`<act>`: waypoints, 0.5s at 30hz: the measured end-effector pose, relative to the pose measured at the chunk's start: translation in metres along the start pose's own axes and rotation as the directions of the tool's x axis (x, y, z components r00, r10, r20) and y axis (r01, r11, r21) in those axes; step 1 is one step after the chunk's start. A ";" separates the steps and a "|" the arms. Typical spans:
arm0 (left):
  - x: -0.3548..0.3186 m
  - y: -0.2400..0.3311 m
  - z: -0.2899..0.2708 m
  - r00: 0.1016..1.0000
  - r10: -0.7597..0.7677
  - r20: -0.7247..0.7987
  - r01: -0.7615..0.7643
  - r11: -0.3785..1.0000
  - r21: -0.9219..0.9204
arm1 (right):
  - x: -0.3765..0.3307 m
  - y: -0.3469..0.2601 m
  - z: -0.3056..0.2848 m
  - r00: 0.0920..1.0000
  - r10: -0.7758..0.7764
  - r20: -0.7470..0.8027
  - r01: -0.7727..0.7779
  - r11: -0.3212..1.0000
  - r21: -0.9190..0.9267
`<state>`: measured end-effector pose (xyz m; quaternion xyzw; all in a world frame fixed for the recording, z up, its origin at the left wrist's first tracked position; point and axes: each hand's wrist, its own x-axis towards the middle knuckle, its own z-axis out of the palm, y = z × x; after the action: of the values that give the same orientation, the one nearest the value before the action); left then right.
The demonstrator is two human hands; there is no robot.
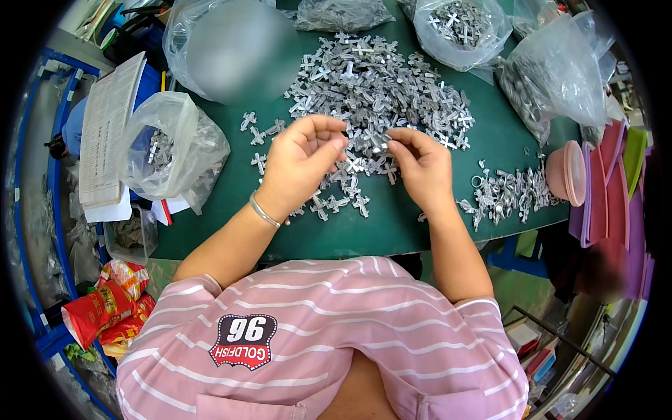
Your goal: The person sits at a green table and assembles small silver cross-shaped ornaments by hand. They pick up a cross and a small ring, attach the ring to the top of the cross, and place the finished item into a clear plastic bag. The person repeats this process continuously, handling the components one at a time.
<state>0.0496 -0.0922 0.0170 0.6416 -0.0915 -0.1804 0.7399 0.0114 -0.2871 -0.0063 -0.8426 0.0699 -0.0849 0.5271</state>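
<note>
A large heap of silver metal cross pendants (pixel 392 91) covers the middle of the green table, with loose ones scattered around its left and near edges. Both hands hover over the near side of this heap, a short gap between them. My left hand (pixel 297 161), with a bangle on its wrist, is closed, thumb against curled fingers; anything in that pinch is too small to name. Thumb and fingers of my right hand (pixel 425 168) also pinch together. A tiny silvery bit shows at its tips, but I cannot tell whether it is held or lies in the heap behind.
Small silver ring-ended pieces (pixel 507 196) lie at the right, beside pink bowls (pixel 567 173). An open plastic bag (pixel 168 150) with metal parts stands at the left. More filled bags, one a bag of crosses (pixel 462 35), line the far side. Below the left edge sits a plastic tub (pixel 133 238).
</note>
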 end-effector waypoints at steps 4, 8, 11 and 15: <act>-0.003 -0.010 0.004 0.997 -0.045 0.063 0.048 0.998 -0.039 | -0.005 -0.017 -0.006 0.938 0.272 0.213 -0.342 0.817 0.464; -0.003 -0.022 0.010 0.991 0.083 0.108 -0.088 0.995 0.049 | -0.012 -0.011 -0.003 0.929 0.236 0.286 -0.366 0.702 0.611; -0.002 -0.020 0.007 0.988 0.034 0.150 -0.060 0.984 0.167 | -0.015 -0.015 -0.002 0.939 0.199 0.280 -0.339 0.672 0.659; -0.005 -0.015 0.007 0.993 -0.011 0.117 0.003 0.998 0.070 | -0.014 -0.020 -0.003 0.912 0.215 0.348 -0.406 0.580 0.706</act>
<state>0.0398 -0.0983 0.0037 0.6556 -0.1387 -0.2170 0.7098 -0.0019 -0.2780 0.0123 -0.5174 0.1146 0.0837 0.8439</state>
